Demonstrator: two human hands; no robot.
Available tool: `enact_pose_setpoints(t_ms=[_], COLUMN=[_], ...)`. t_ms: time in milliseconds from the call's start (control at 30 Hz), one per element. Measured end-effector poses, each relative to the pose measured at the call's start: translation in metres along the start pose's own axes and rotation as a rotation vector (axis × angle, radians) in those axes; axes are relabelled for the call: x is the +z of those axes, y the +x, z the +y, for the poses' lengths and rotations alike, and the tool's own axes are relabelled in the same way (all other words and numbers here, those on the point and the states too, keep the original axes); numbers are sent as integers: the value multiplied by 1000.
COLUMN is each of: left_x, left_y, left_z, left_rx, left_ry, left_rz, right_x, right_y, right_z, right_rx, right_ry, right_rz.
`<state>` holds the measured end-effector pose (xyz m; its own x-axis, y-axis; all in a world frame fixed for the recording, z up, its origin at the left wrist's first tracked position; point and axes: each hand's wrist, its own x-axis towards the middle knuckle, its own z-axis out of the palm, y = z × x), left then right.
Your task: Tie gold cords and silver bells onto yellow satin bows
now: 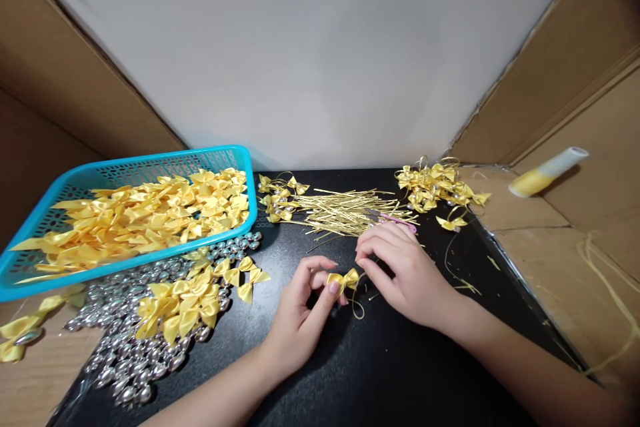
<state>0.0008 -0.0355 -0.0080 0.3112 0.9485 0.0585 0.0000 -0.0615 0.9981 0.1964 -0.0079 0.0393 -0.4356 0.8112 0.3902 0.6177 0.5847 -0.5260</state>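
My left hand point(307, 317) pinches a yellow satin bow point(344, 280) between thumb and fingers. From the bow a thin gold cord point(358, 310) hangs in a small loop. Just to the right, my right hand point(403, 273) is closed, its thumb and fingertips pinched by the bow on what looks like the gold cord; the fingertips partly hide it. Behind the right hand, scissors with pink-purple handles point(407, 223) lie on a pile of cut gold cords point(345, 210).
At left stands a turquoise basket point(253, 193) of yellow bows. Silver beads point(160, 363) spread before it, with loose bows point(187, 307) on top. Bows with cord loops lie in a back-right heap point(430, 187) and a smaller group point(280, 200). Cardboard walls and a tube point(550, 172) border the right.
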Motion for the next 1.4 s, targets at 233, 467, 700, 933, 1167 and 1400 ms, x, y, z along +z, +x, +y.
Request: enact_pose_setpoints(t_ms=[233,467,700,933,1167,1400], left_x=[1,0,-3,-3,-9,-8], left_y=[0,-1,4,1,7,17], left_z=[0,0,3,-1,-4,-2], left_rx=[-17,-25,-113,-93,133,-92], left_ry=[-37,-40,-94,-65,51,-223], left_rz=[-3,-16,40,44,138,265], right_x=[7,11,10,11,32,39], right_y=[-5,-5,-5,-3,-10,-11], right_z=[-3,-5,-5,-4,-14,-17], right_rx=[-113,-144,-65,225,513,578], right_ry=[35,38,197,481,909,1171], right_rz=[-20,-20,69,39,-195,-354])
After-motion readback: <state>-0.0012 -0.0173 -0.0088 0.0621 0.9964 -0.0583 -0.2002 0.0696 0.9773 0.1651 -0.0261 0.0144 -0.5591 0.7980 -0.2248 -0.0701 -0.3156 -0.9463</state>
